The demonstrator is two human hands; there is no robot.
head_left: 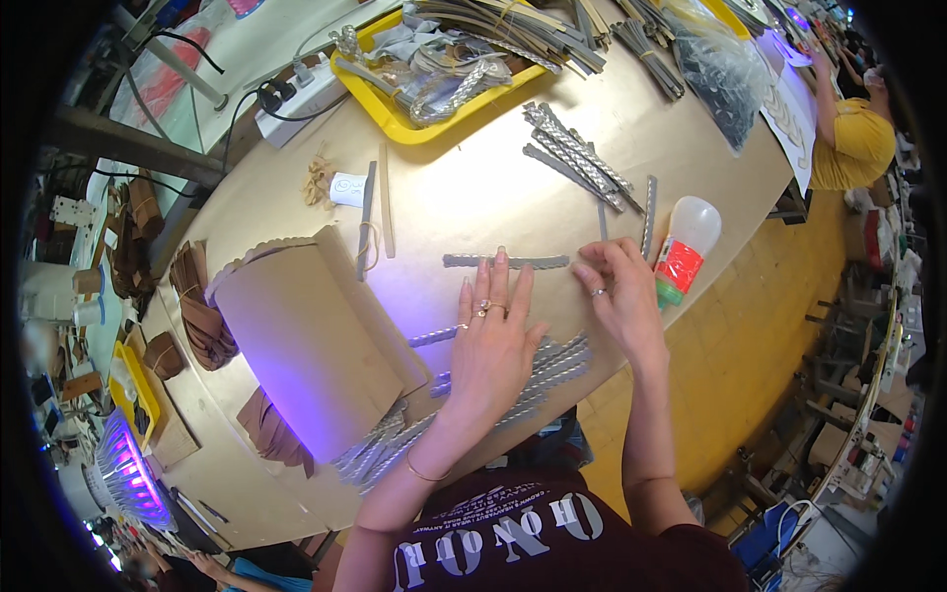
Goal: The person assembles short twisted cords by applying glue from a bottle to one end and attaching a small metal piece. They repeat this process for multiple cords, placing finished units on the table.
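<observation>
A short grey strip with a braided edge point(546, 262) lies crosswise on the table. My left hand point(493, 335) is open and flat, its fingertips resting on the middle of that strip. Just off the strip's right end, my right hand point(623, 296) is closed, thumb and fingertips drawn together in a pinch. Whatever it may hold is too small to make out. Under and beside my left hand are several silver-grey braided strips point(557, 373) laid side by side. Farther off sits a loose pile of similar braided strips point(577, 158).
A glue bottle point(691, 237) with a green cap stands right of my right hand. A cardboard sheet point(306, 335) covers the left side. Beyond are a yellow tray point(395, 126) of braids and a power strip point(301, 104). A lit lamp point(133, 474) is at lower left.
</observation>
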